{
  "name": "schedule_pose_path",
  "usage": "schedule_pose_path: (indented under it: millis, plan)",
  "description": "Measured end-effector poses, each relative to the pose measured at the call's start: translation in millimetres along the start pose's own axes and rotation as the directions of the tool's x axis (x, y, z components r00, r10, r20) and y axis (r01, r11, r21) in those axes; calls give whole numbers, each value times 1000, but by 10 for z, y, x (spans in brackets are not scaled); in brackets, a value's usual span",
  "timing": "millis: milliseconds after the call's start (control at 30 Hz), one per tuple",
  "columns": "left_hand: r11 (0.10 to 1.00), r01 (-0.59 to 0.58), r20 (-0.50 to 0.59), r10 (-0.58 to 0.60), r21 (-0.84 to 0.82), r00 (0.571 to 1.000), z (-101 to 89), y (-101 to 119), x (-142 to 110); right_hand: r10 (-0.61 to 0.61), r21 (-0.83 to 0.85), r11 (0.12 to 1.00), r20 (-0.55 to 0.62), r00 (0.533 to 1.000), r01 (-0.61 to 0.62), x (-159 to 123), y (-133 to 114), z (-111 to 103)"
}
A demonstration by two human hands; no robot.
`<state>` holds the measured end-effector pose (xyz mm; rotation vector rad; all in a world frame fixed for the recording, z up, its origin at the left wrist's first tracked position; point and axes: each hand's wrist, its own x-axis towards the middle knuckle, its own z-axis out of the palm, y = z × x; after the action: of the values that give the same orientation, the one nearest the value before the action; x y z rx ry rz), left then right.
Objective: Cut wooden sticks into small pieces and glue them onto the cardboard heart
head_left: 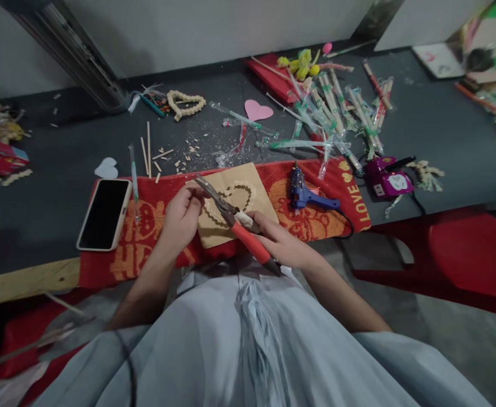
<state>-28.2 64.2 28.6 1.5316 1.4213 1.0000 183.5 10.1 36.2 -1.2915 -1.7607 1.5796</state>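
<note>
My right hand (275, 240) grips a pair of shears (248, 240) with one red handle and a whitish piece on the other side. Their dark metal blades point up and left, past the fingertips of my left hand (184, 215). Those fingers are curled and pinched; anything between them is too small to make out. Under the shears lies a square tan board (214, 237) bearing a heart outline (248, 195) of small pale pieces. The blades and my left fingers cover part of it. A red towel (180, 249) with orange figures is spread beneath the board.
A blue glue gun (303, 192) lies on the towel's right, a phone (105, 215) on its left. Behind are cut sticks (148, 150), crumbs, another pale heart frame (184, 104), a pink paper heart (259, 110) and wrapped sticks (333, 102). A red chair (468, 254) stands right.
</note>
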Motion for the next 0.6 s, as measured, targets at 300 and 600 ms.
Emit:
schedule_pose_path:
  millis: [300, 600]
  plan:
    - [998, -25, 19, 24, 61, 1000, -9, 12, -44, -3, 15, 1000, 23, 1000, 3, -2, 20, 19]
    - [997, -21, 29, 19, 69, 999, -35, 30, -62, -56, 52, 997, 58, 997, 53, -31, 4, -14]
